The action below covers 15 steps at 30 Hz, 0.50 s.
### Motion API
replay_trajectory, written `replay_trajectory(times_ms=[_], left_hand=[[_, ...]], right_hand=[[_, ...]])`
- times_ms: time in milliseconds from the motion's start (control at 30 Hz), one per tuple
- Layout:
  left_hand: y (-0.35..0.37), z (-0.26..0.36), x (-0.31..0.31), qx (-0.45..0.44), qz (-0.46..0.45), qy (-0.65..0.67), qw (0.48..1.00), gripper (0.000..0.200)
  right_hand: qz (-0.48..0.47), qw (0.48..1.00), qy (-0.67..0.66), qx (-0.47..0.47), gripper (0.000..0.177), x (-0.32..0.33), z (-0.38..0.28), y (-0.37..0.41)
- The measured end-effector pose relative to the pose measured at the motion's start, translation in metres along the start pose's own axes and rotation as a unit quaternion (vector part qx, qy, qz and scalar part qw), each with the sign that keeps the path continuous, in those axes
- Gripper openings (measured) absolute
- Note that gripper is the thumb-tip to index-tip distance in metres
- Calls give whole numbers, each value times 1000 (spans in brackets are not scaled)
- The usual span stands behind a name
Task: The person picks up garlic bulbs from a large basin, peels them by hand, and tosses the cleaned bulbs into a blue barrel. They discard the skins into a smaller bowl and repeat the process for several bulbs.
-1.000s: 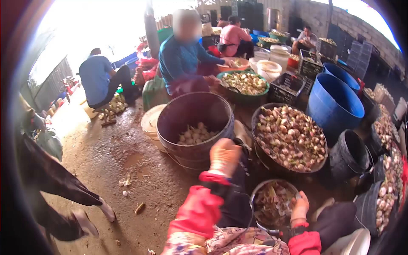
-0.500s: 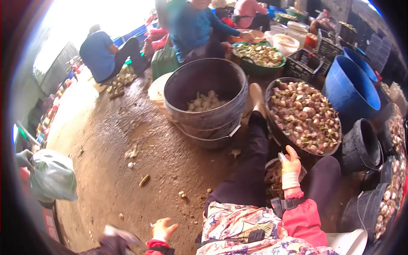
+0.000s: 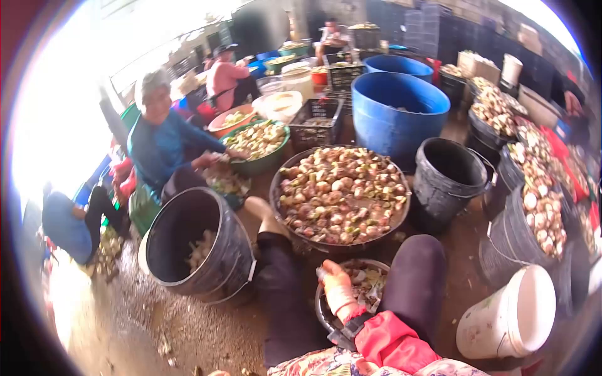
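Note:
My right hand [image 3: 338, 289], in a pale covering below a red sleeve, is closed beside a small metal bowl [image 3: 320, 308] of peelings between my knees. A small greyish-white thing shows at its fingers, too blurred to name. Beyond it stands a wide round basin [image 3: 401, 220] heaped with reddish garlic-like bulbs [image 3: 342, 188]. To the left, a tall dark bucket [image 3: 235, 250] holds some pale bulbs [image 3: 201, 250]. Only a skin-coloured sliver at the bottom edge may be my left hand [image 3: 219, 373]; its fingers are hidden.
A white bucket [image 3: 489, 326] and a black bucket [image 3: 445, 182] are on the right, with filled buckets [image 3: 514, 232] beyond. Blue tubs [image 3: 389, 125] and a black crate [image 3: 316, 122] stand behind the basin. A person in teal [image 3: 157, 144] sits by a green basin [image 3: 279, 156].
The view has swung right, so the basin and buckets appear farther left. My left hand, seen with spread fingers before, is now nearly out of view. My right hand remains near the small bowl.

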<state>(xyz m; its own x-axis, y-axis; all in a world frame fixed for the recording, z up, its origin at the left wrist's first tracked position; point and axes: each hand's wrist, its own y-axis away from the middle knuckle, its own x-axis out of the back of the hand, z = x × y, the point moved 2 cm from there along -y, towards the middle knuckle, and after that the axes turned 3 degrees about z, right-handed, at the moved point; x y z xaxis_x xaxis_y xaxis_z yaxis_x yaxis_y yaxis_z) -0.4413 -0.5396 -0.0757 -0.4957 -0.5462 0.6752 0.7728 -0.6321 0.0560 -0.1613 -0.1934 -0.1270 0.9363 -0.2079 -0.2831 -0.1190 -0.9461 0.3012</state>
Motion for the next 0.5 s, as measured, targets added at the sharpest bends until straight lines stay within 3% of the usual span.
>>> replay_trajectory(times_ms=[67, 100, 133, 167, 233, 267, 300, 367, 433, 467, 500], left_hand=[[-28, 104, -20, -112, 2, 117, 987, 11], [-45, 147, -36, -136, -41, 154, 978, 10], [-64, 186, -56, -298, -64, 131, 943, 11], [-70, 231, -82, -316, -62, 91, 943, 16], [-92, 301, -134, -432, -186, 99, 877, 6], [-91, 336, -163, -436, -199, 89, 873, 10], [-96, 356, -198, -440, -223, 88, 865, 14], [-116, 375, -282, -507, -259, 21, 822, 21], [-126, 383, -357, -541, -232, -138, 797, 32], [-143, 372, -411, -517, -265, -238, 778, 45], [-157, 363, -457, -570, -268, -294, 719, 61]], right_hand=[[-6, 999, 7, -34, 49, 15, 11, 7], [-7, 998, 25, -58, 47, 23, 15, 7], [-3, 998, 23, -55, 46, 33, 13, 11], [-1, 998, 22, -51, 45, 41, 8, 15], [37, 992, -12, -119, 43, 54, -2, 18], [33, 998, 6, -52, 44, 66, 5, 12], [41, 998, 22, -49, 42, 78, 11, 7], [49, 987, -85, -129, 35, 92, -19, 19], [87, 988, -96, -83, 35, 113, 11, 6], [-51, 987, 144, 49, 30, 134, 18, 1], [120, 977, 165, 54, 30, 133, 99, -43]])
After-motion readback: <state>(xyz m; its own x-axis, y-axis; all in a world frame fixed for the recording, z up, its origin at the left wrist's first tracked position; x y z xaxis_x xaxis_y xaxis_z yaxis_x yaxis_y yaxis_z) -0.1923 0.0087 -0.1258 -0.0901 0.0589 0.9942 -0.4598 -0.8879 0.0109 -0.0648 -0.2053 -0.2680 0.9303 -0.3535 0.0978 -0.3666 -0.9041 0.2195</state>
